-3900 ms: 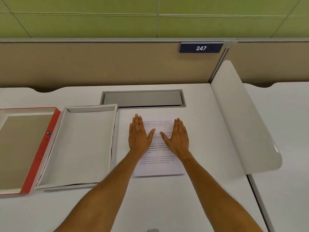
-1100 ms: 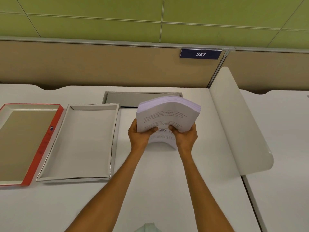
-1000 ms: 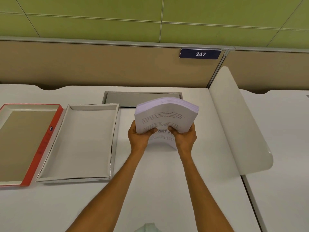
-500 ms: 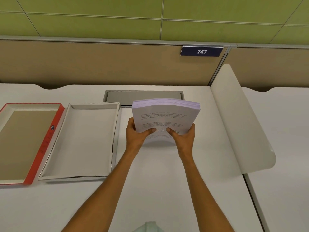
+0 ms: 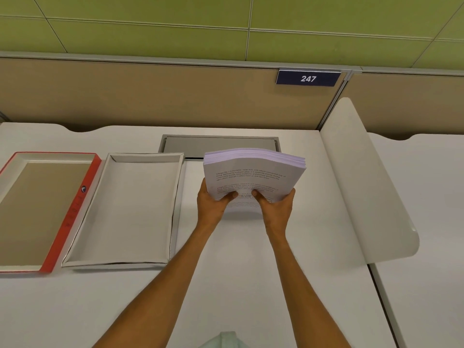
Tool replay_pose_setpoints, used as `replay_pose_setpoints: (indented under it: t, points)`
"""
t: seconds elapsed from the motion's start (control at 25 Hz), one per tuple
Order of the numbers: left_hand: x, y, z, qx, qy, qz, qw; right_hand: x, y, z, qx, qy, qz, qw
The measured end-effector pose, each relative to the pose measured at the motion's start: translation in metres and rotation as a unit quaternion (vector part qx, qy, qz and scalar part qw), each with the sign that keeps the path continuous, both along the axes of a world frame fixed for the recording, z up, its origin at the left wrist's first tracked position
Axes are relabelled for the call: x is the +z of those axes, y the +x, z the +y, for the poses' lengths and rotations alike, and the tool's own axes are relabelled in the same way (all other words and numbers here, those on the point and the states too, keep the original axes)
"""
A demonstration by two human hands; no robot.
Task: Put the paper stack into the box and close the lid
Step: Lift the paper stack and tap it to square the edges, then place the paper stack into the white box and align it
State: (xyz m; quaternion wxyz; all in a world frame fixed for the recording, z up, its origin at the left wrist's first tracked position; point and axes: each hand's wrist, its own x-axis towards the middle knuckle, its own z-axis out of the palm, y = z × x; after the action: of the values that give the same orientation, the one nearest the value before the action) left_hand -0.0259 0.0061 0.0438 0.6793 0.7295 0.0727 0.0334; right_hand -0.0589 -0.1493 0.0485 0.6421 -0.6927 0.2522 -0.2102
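White desk surface (image 5: 238, 285) under a tan partition and green wall panels, frame centre: the paper stack (image 5: 253, 174) is held clear of the desk just right of centre, tilted with its far edge raised and bowed across its width, printed sheet uppermost. Left hand (image 5: 213, 204) and right hand (image 5: 275, 209) are both closed on the stack's near edge, thumbs on top and fingers beneath, one at each near corner. Just to the left of the stack sits the open white box (image 5: 125, 209), its interior bare and its right wall close beside the left hand. Further left, touching or nearly touching the box, the red-edged lid (image 5: 72, 212) lies inside-up at the frame's left border. A grey recessed panel (image 5: 221, 144) lies behind the stack, and a curved white divider (image 5: 364, 184) stands at right. Judgement: the carry step is in hand, with insertion and closing not yet done. The next move calls for shifting the stack leftward over the box, levelling it, and squaring its edges to the walls before lowering, as the bowed sheets could catch on the rim
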Motion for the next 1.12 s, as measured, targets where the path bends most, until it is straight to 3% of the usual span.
replay_pose_setpoints:
  t: [0.24, 0.4, 0.68, 0.88, 1.12]
  points:
    - [0.003, 0.005, -0.004, 0.025, 0.020, 0.009, 0.999, 0.008, 0.005, 0.003, -0.033, -0.002, 0.007, 0.999]
    - [0.019, 0.013, -0.003, 0.008, 0.090, 0.018, 0.996, 0.025, 0.011, 0.004, -0.034, -0.026, 0.043, 0.998]
    - [0.046, 0.026, 0.010, 0.005, 0.170, 0.076, 0.982, 0.057, 0.028, 0.003, 0.013, -0.165, 0.193, 0.967]
    - [0.052, 0.026, 0.029, -0.021, 0.202, 0.128, 0.971, 0.055, 0.022, 0.017, 0.057, -0.169, 0.253, 0.951]
    - [0.058, 0.024, 0.070, -0.031, 0.202, 0.150, 0.967, 0.058, 0.022, 0.050, 0.096, -0.170, 0.264, 0.945]
